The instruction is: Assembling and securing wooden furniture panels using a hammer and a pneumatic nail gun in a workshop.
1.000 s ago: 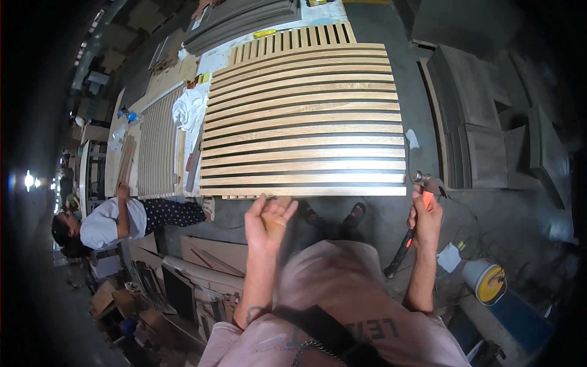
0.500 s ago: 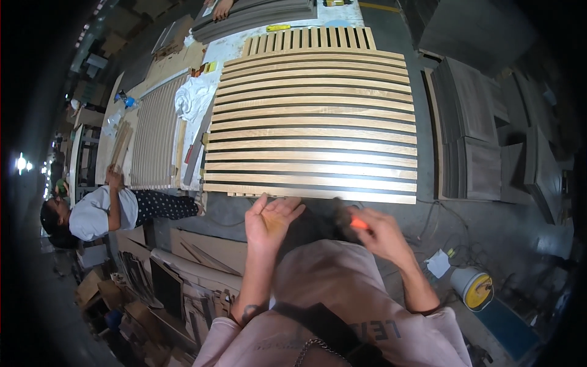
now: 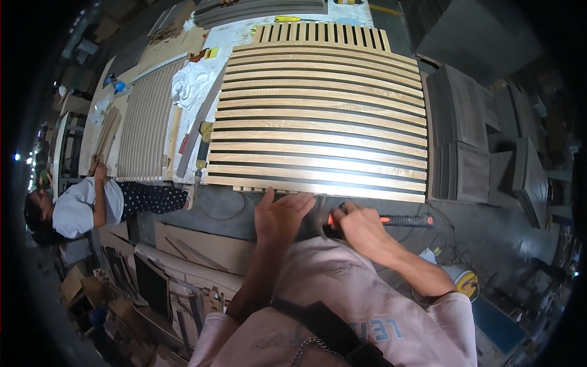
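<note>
Right hand [image 3: 358, 223] clenched around hammer [image 3: 391, 220], beside open left hand [image 3: 281, 214] at slatted panel [image 3: 321, 116] edge.

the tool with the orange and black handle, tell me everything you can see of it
The tool has a slim handle, black along most of its length with orange bands near both ends. It lies roughly level, just below the near edge of the slatted wood panel. The right hand grips its left end, so the working end is hidden under the fingers. The left hand is close beside it, at the panel's edge, not touching the tool.

left hand [image 3: 280, 217] on slatted panel [image 3: 318, 116], right hand [image 3: 359, 225] holding hammer [image 3: 391, 220]
</note>
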